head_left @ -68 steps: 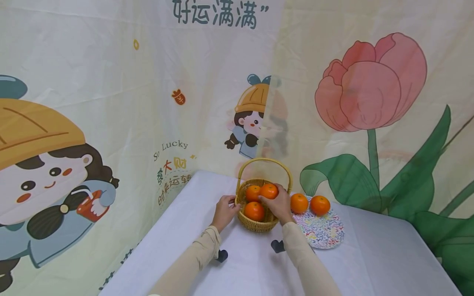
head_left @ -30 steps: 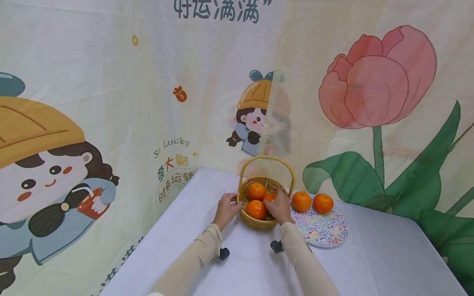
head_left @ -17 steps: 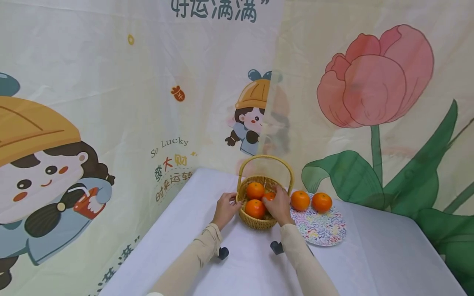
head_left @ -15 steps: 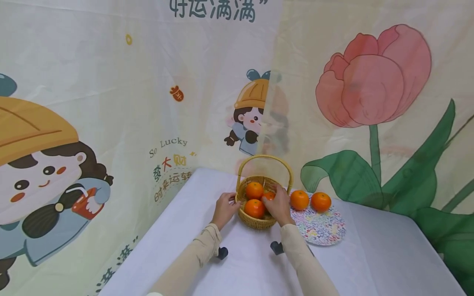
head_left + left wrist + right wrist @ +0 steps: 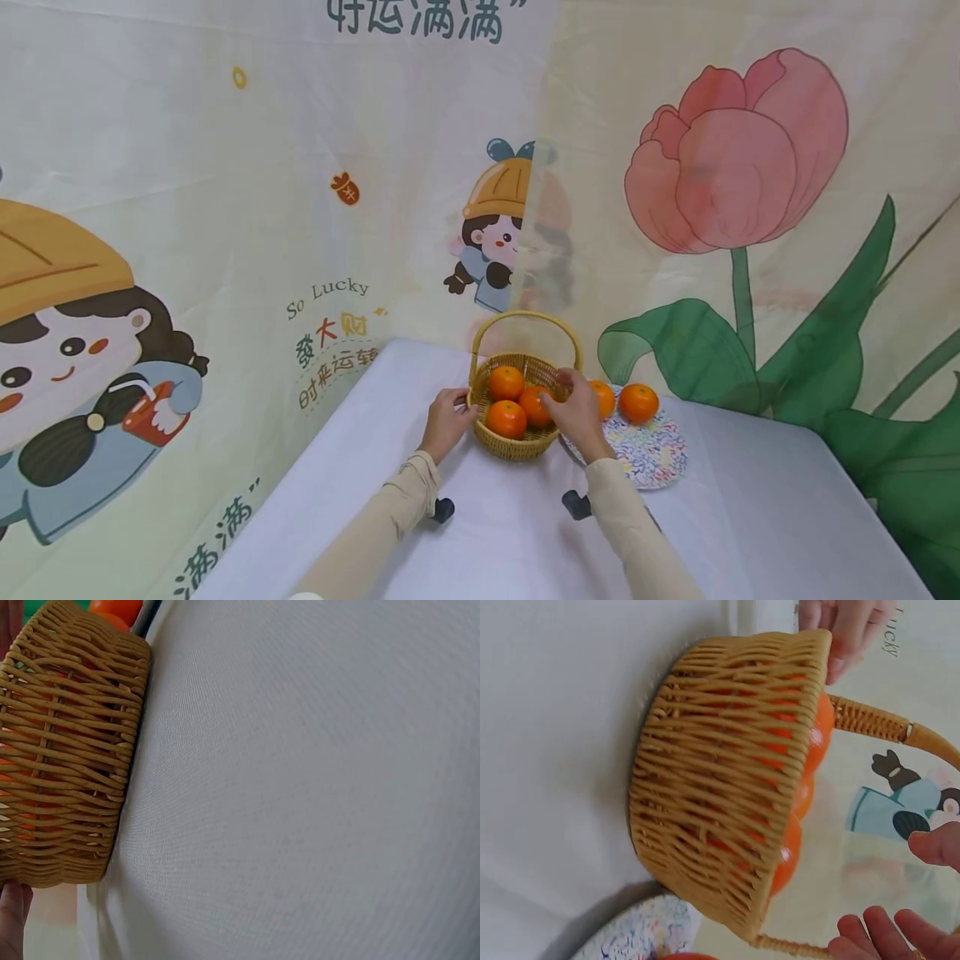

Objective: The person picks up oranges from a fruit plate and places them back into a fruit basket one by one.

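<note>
A round wicker basket (image 5: 517,451) with a tall hooped handle stands on the white-covered table. Inside it lie three oranges: one at the back (image 5: 506,382), one at the front (image 5: 506,419) and one at the right (image 5: 536,407). My left hand (image 5: 446,423) pinches the basket's left rim near the foot of the handle; the right wrist view shows this hand (image 5: 847,630) at the rim too. At the basket's right side hovers my right hand (image 5: 582,414), thumb and fingers spread apart, holding nothing. In the right wrist view its fingers (image 5: 885,930) are apart from the fruit.
Right of the basket lies a speckled multicoloured plate (image 5: 654,461) bearing two oranges, one (image 5: 638,404) in full sight and another (image 5: 602,399) partly behind my right hand. A printed cloth backdrop (image 5: 420,250) rises behind the table (image 5: 510,533).
My right hand has lowered an orange into the basket's right side, let go of it and drawn back to the right. My left hand has stayed at the rim. The head view has shifted slightly.
</note>
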`<state>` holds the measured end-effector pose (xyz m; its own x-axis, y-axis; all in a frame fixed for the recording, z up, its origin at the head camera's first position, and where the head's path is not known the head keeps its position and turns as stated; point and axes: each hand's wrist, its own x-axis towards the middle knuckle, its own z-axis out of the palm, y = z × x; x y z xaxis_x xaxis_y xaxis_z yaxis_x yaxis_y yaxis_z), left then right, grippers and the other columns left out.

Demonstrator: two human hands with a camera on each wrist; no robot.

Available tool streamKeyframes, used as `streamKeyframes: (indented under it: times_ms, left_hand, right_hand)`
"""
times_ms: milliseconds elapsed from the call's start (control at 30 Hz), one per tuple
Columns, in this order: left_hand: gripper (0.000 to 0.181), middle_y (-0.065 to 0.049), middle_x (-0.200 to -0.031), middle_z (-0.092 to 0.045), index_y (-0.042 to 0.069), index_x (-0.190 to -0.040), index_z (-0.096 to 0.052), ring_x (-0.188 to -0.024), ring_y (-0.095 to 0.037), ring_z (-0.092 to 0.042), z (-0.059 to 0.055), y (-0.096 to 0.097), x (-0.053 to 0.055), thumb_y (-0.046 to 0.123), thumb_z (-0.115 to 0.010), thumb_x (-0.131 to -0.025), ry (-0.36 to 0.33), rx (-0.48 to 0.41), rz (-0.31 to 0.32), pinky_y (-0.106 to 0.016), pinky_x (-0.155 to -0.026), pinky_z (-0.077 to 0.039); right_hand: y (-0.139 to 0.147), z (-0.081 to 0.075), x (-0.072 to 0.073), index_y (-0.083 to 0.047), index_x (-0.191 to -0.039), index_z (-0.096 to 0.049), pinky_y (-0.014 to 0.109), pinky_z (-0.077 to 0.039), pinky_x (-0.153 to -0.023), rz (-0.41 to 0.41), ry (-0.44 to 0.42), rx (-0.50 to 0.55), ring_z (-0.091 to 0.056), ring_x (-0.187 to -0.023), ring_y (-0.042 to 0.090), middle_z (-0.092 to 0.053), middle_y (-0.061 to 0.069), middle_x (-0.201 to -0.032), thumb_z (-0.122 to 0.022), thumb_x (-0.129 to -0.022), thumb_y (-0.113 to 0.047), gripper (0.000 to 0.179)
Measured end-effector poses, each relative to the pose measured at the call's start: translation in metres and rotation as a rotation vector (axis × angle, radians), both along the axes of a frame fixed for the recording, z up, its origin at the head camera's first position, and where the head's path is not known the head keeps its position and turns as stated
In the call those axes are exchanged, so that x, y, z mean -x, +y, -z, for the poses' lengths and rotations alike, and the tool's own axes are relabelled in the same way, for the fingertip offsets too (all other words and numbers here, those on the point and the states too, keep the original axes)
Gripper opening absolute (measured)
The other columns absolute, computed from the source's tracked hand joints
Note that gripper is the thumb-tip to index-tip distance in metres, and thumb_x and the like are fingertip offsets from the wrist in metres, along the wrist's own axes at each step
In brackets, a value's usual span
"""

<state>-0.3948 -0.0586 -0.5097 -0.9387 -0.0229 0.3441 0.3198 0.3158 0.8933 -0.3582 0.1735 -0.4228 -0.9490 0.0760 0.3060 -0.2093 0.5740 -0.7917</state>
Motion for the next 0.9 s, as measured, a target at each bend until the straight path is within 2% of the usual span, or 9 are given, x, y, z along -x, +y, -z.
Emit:
streamKeyframes:
  times_ms: [200, 300, 533, 700, 900]
  left_hand:
    - [0.039, -0.021, -0.114, -0.055, -0.011, -0.12, -0.061, -0.108, -0.032, -0.061, 0.002, -0.001, 0.0, 0.005, -0.071, -0.086, 0.001, 0.014, 0.0, -0.034, -0.091, -0.055]
    - [0.038, -0.022, -0.114, -0.055, -0.011, -0.119, -0.061, -0.109, -0.033, -0.061, 0.0, -0.002, 0.0, 0.003, -0.07, -0.086, -0.002, 0.005, -0.004, -0.035, -0.091, -0.055]
    - [0.037, -0.02, -0.115, -0.055, -0.01, -0.12, -0.061, -0.11, -0.032, -0.06, -0.001, -0.001, 0.0, 0.004, -0.07, -0.087, -0.024, 0.01, -0.014, -0.036, -0.092, -0.055]
    - [0.037, -0.02, -0.115, -0.055, -0.009, -0.121, -0.061, -0.109, -0.032, -0.06, -0.001, -0.001, 0.0, 0.005, -0.07, -0.088, -0.015, 0.026, -0.01, -0.036, -0.091, -0.055]
    - [0.037, -0.02, -0.114, -0.056, -0.01, -0.12, -0.061, -0.107, -0.031, -0.061, -0.001, -0.005, -0.003, 0.006, -0.07, -0.087, -0.003, 0.028, -0.01, -0.032, -0.089, -0.056]
  right_hand:
    - [0.021, -0.008, -0.006, 0.004, -0.133, -0.05, 0.045, -0.046, -0.103, -0.019, 0.041, 0.018, -0.055, -0.117, 0.036, -0.059, 0.022, -0.125, -0.074, -0.085, -0.015, 0.057]
    - [0.033, -0.013, -0.008, 0.003, -0.132, -0.051, 0.045, -0.048, -0.101, 0.001, 0.049, 0.02, -0.057, -0.115, 0.035, -0.06, 0.022, -0.123, -0.074, -0.085, -0.015, 0.056]
    - [0.066, -0.015, -0.002, 0.004, -0.136, -0.046, 0.046, -0.041, -0.108, 0.034, 0.0, 0.083, -0.05, -0.121, 0.036, -0.054, 0.023, -0.129, -0.068, -0.089, -0.012, 0.055]
    - [0.091, -0.012, 0.006, 0.004, -0.138, -0.045, 0.046, -0.042, -0.107, 0.115, -0.037, 0.085, -0.051, -0.121, 0.037, -0.054, 0.023, -0.13, -0.067, -0.09, -0.019, 0.057]
    - [0.112, 0.0, 0.014, 0.004, -0.14, -0.044, 0.046, -0.044, -0.105, 0.213, -0.068, 0.096, -0.052, -0.121, 0.038, -0.054, 0.023, -0.132, -0.067, -0.091, -0.024, 0.06]
